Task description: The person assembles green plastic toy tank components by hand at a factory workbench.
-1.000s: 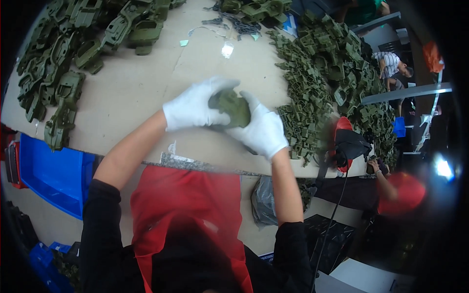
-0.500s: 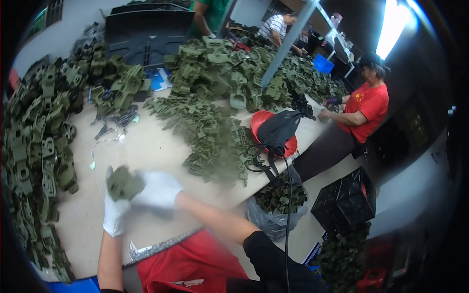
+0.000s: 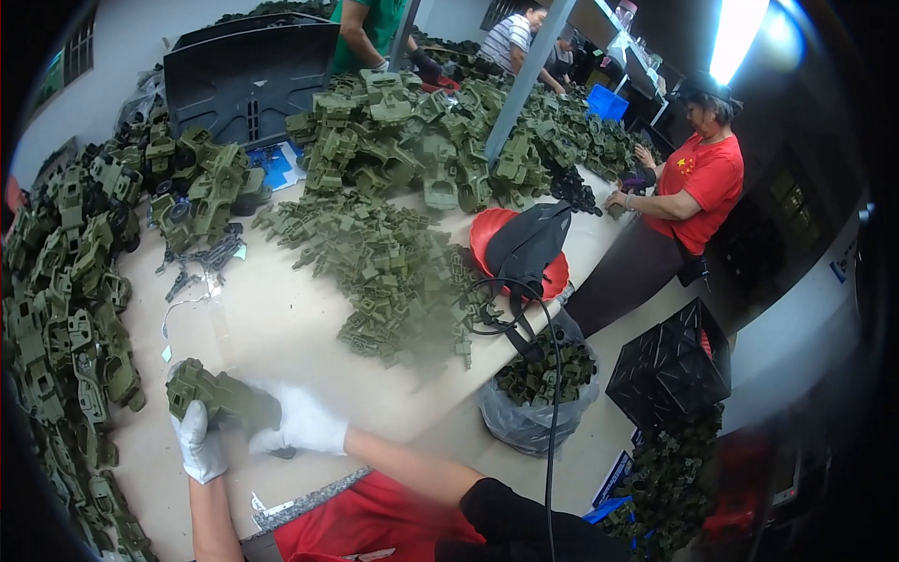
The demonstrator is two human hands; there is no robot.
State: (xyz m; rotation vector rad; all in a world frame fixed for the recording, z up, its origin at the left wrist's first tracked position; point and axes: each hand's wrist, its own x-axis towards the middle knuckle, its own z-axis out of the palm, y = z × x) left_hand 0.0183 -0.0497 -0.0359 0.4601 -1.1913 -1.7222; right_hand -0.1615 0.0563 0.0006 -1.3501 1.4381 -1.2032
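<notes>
In my white-gloved left hand [image 3: 198,445] is an olive-green plastic toy vehicle body [image 3: 208,391], tilted, with the thumb laid across its near side. My right hand [image 3: 304,419], also gloved in white, closes around the right end of the same body; blur and the glove hide its fingertips. Both hands are just above the pale tabletop [image 3: 248,337], near its front edge. Beyond them lies a heap of small olive-green plastic parts [image 3: 384,258]. Along the left side runs a long pile of toy vehicle bodies [image 3: 80,309].
Black frame parts [image 3: 208,262] lie behind my hands. A red bowl [image 3: 557,276] with a black bag [image 3: 529,245] sits at the table's right edge, a cable trailing down. Below are a parts bag [image 3: 534,426] and black crate [image 3: 667,361]. A worker in red [image 3: 698,187] stands right.
The toy vehicle body has turned, and more of its length now shows between my hands. Both hands sit slightly lower in view. The whole scene has shifted a little as my head moved.
</notes>
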